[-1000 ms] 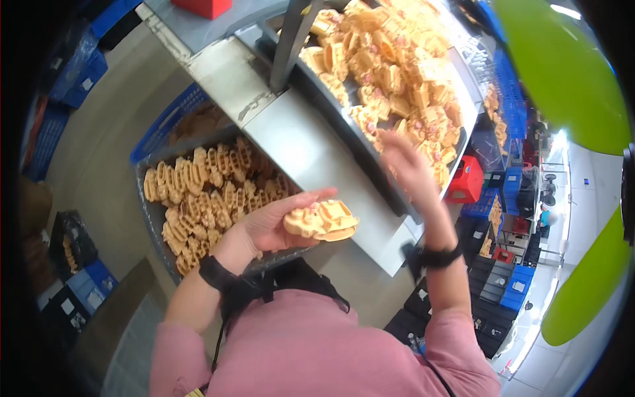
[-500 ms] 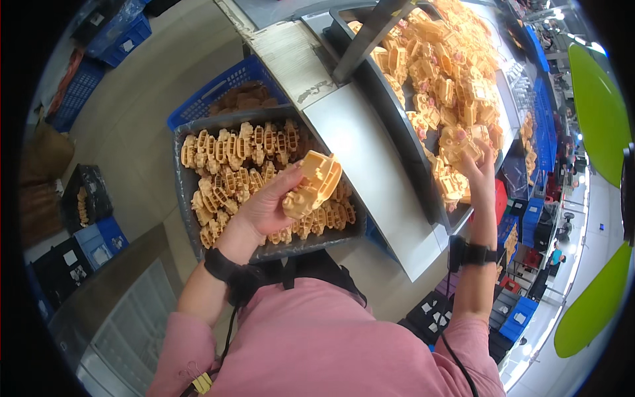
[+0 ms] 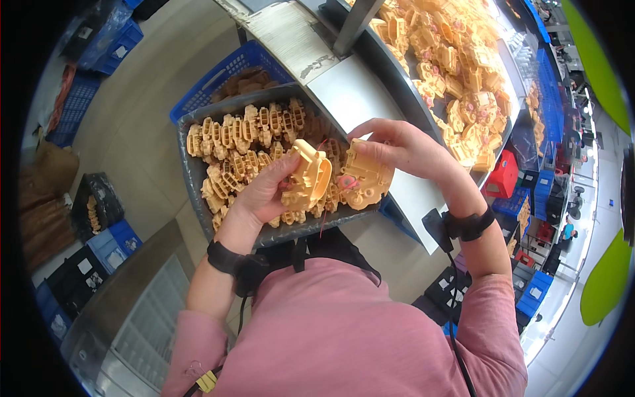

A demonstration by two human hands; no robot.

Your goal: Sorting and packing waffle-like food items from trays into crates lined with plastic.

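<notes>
My left hand (image 3: 263, 190) grips a yellow-orange molded plastic part (image 3: 311, 175) with a hollow side, above the crate. Facing it, my right hand (image 3: 403, 147) pinches a second molded plastic part (image 3: 365, 173) by its upper edge; a pink-red patch shows on that one. The two parts are close together, and a narrow gap appears between them. Thin red strands hang near the left part. Below, a dark crate (image 3: 190, 173) holds rows of similar parts (image 3: 228, 132) stood on edge.
A grey tray (image 3: 380, 73) at the right bears a loose heap of the same parts (image 3: 463, 73). A metal post (image 3: 357, 26) rises by it. Behind the crate is a blue basket (image 3: 198, 92) with brown contents. A red stool (image 3: 503, 175) stands beyond the tray.
My right hand has come back from the heap with a molded plastic part, beside the one in my left hand. The left part has been turned.
</notes>
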